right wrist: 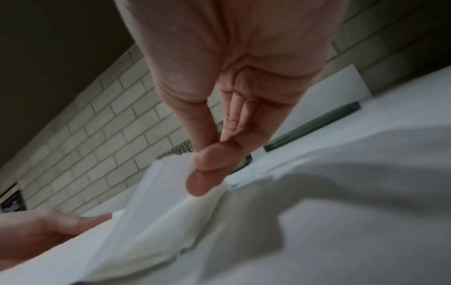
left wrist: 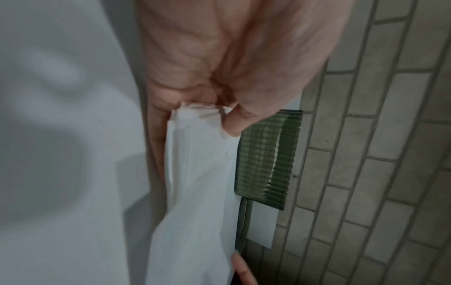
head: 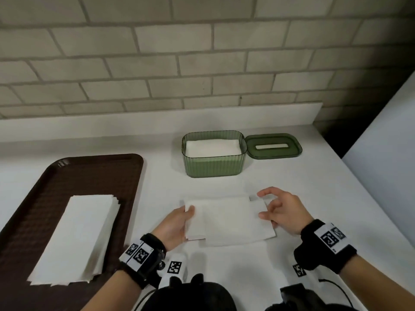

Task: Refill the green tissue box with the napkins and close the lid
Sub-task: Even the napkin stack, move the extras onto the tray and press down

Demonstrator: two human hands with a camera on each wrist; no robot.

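Right now your left hand point(head: 177, 225) pinches the left end of a small bundle of napkins point(head: 231, 221) low in the centre of the head view, thumb on top and fingers underneath; the left wrist view shows that same pinch on the folded edges point(left wrist: 202, 113). Your right hand point(head: 280, 212) sits at the right end of the bundle with its fingers loosely curled and spread, the thumb tip lying against the paper's right edge. From the right wrist view the thumb and a fingertip point(right wrist: 207, 169) seem to meet just at the napkin's corner, but that picture is blurred, so you cannot tell whether the hand grasps the paper or merely touches it. Above the bundle, toward the middle right of the frame, the green tissue box point(head: 213, 163) stands upright on the white counter point(head: 314, 187), uncovered, with white napkins already showing inside it. Its lid point(head: 274, 145) lies flat on the counter just beside the box's right wall, its slot facing up. On the left of the frame a brown tray point(head: 94, 173) carries a further stack of napkins point(head: 78, 239), well apart from the box. A tiled wall point(head: 157, 63) fills the upper part of the frame.
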